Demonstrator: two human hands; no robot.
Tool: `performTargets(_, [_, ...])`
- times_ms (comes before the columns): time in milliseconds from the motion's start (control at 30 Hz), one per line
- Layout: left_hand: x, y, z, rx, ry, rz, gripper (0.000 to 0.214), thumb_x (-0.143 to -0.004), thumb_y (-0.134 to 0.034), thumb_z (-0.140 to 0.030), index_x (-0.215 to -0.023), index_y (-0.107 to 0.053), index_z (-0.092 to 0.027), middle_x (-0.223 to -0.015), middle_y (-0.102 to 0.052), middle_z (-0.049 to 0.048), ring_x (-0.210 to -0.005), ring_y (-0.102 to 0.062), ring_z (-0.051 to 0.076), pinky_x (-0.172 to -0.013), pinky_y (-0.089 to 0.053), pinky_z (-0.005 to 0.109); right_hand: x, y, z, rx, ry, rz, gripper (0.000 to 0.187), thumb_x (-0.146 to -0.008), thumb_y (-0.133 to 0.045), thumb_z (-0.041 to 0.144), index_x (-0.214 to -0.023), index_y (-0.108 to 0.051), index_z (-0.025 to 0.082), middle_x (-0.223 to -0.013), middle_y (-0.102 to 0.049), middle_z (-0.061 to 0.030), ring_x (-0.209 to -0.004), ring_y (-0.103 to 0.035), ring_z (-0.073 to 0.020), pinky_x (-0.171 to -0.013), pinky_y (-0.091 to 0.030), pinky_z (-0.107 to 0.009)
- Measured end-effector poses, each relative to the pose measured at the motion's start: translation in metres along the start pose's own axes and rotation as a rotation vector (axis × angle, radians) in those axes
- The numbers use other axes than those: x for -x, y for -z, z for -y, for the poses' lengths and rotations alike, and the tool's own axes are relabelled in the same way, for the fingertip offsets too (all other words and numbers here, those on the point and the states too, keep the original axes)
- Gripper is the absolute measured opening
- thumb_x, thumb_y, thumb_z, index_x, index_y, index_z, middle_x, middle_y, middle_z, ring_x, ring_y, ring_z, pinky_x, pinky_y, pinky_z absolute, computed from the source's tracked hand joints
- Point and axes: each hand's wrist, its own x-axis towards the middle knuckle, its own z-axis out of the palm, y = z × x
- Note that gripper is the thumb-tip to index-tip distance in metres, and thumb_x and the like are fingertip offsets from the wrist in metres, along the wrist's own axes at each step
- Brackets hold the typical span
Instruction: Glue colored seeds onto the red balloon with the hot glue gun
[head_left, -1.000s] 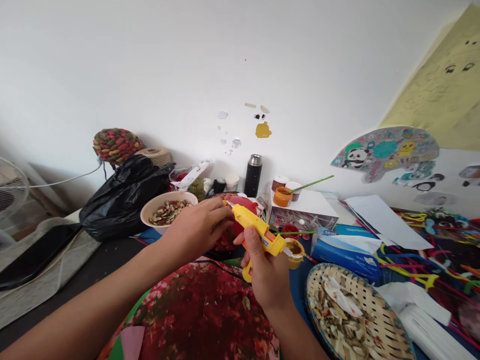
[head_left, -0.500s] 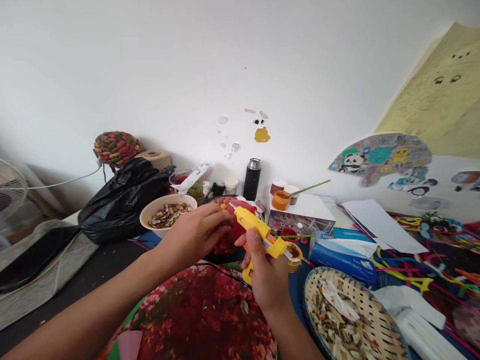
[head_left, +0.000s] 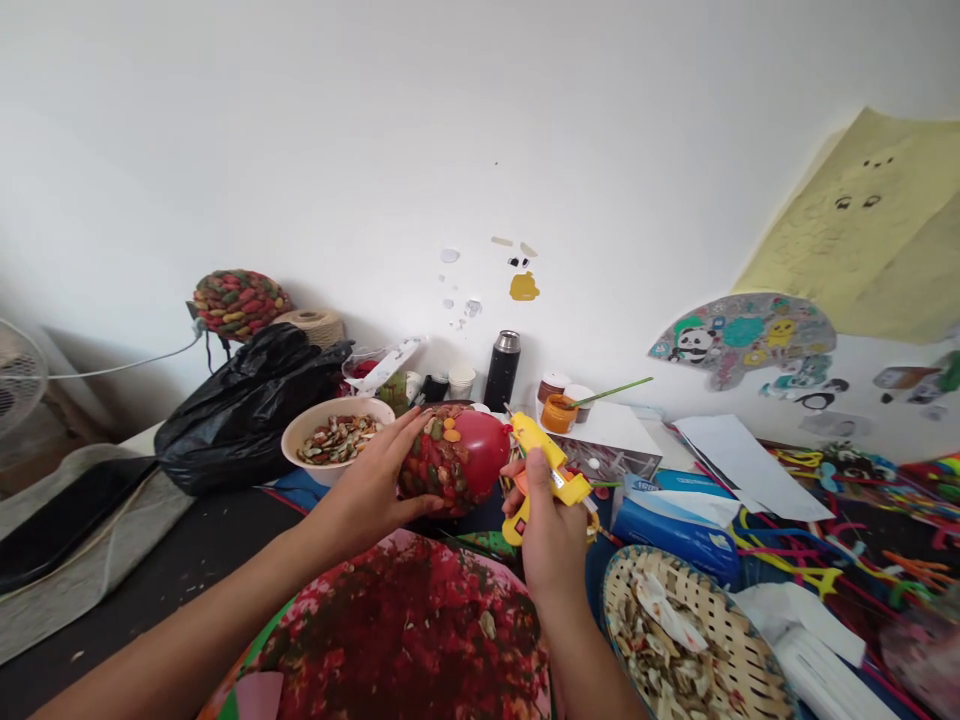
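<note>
A red balloon (head_left: 481,446), its left part covered with painted nutshells in red, green and orange, lies on its side above the table. My left hand (head_left: 386,475) grips its shell-covered end, thumb below and fingers on top. In my right hand (head_left: 551,520) is a yellow hot glue gun (head_left: 541,449), its nozzle tip close to the balloon's knotted end. Whether the nozzle touches the balloon I cannot tell. Left of the balloon stands a pale bowl (head_left: 294,425) of nutshells. In front lies a red, paint-stained round surface (head_left: 390,630).
At the right sit a woven basket (head_left: 750,610) with shells and a blue tissue pack (head_left: 675,530). Paint jars (head_left: 557,412) and a black flask (head_left: 502,370) stand by the wall. A black plastic bag (head_left: 247,420) and a shell-covered ball (head_left: 241,303) are at the left.
My left hand has moved back from the glue gun's tip and now holds the balloon's left side, with the balloon more in sight. The glue gun has shifted slightly right.
</note>
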Motion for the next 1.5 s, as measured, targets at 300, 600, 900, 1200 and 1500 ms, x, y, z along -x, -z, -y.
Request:
performTargets(300, [-0.005,0.001,0.014,0.035,0.092,-0.03,0.098,-0.094,-0.08,-0.047,-0.175,-0.032,-0.02,-0.177,-0.046,0.0231,-0.163,-0.045,0.041,-0.133,-0.039,0.062,-0.015,0.002,-0.02,0.094,-0.003,-0.056,0.083,-0.077,-0.065,0.101,-0.078,-0.081,0.019,-0.072,-0.079,-0.0089,-0.059,-0.067,-0.0223,-0.051,-0.049,-0.032])
performTargets(600, [-0.012,0.006,0.007,0.075,0.143,-0.02,0.085,-0.096,-0.075,-0.047,-0.169,-0.044,-0.017,-0.171,-0.056,0.0228,-0.157,-0.055,0.041,-0.13,-0.042,0.061,-0.019,-0.004,-0.039,0.065,0.058,-0.004,0.079,-0.085,-0.064,0.096,-0.083,-0.082,0.019,-0.096,-0.087,-0.0146,-0.073,-0.079,-0.0261,-0.06,-0.057,-0.034])
performTargets(900, [-0.023,0.015,0.006,0.121,0.213,0.014,0.095,-0.093,-0.072,-0.062,-0.171,-0.043,-0.016,-0.165,-0.062,0.0218,-0.148,-0.063,0.043,-0.124,-0.048,0.057,-0.016,-0.004,-0.037,0.034,0.092,0.038,0.076,-0.089,-0.064,0.093,-0.084,-0.082,0.019,-0.103,-0.088,-0.0153,-0.066,-0.074,-0.0215,-0.053,-0.054,-0.031])
performTargets(1200, [-0.042,0.036,0.018,0.156,0.231,0.092,0.103,-0.088,-0.075,-0.074,-0.172,-0.045,-0.023,-0.15,-0.075,0.0184,-0.131,-0.074,0.044,-0.114,-0.055,0.054,-0.01,-0.002,-0.037,0.043,0.128,0.047,0.071,-0.096,-0.063,0.086,-0.088,-0.082,0.019,-0.107,-0.087,-0.0146,-0.067,-0.075,-0.0212,-0.051,-0.053,-0.028])
performTargets(1500, [-0.058,0.044,0.03,0.419,0.2,0.258,0.099,-0.088,-0.077,-0.07,-0.171,-0.046,-0.026,-0.152,-0.075,0.0133,-0.14,-0.072,0.037,-0.119,-0.055,0.05,-0.004,-0.002,-0.024,0.059,0.18,0.069,0.078,-0.09,-0.061,0.095,-0.083,-0.083,0.02,-0.105,-0.084,-0.0148,-0.076,-0.073,-0.0237,-0.07,-0.062,-0.036])
